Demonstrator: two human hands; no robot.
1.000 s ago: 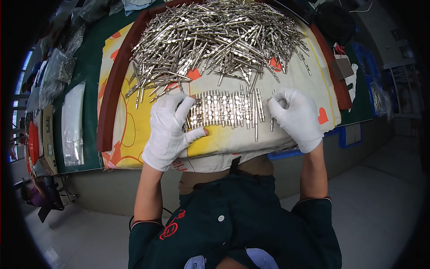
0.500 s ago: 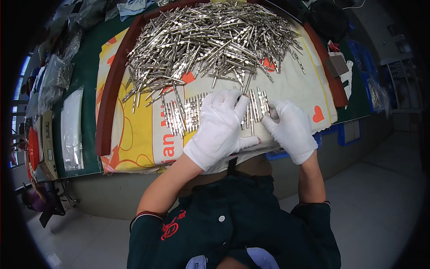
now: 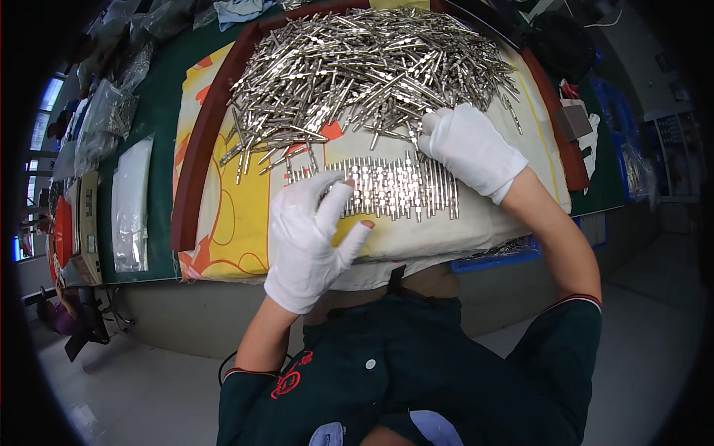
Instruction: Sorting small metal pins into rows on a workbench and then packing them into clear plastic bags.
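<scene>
White-gloved left hand (image 3: 312, 234) covers the metal pin row's (image 3: 394, 187) left end.

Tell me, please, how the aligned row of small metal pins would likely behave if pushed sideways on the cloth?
The row of pins looks made of slim, round, shiny metal pieces, so they would probably roll or skew out of line. They seem stiff, not bendable. The soft cloth may slow rolling somewhat, and the gloved left hand may grip them poorly.

Green bench (image 3: 160, 119), printed cloth (image 3: 223, 223), plastic bags (image 3: 132, 204)
</scene>
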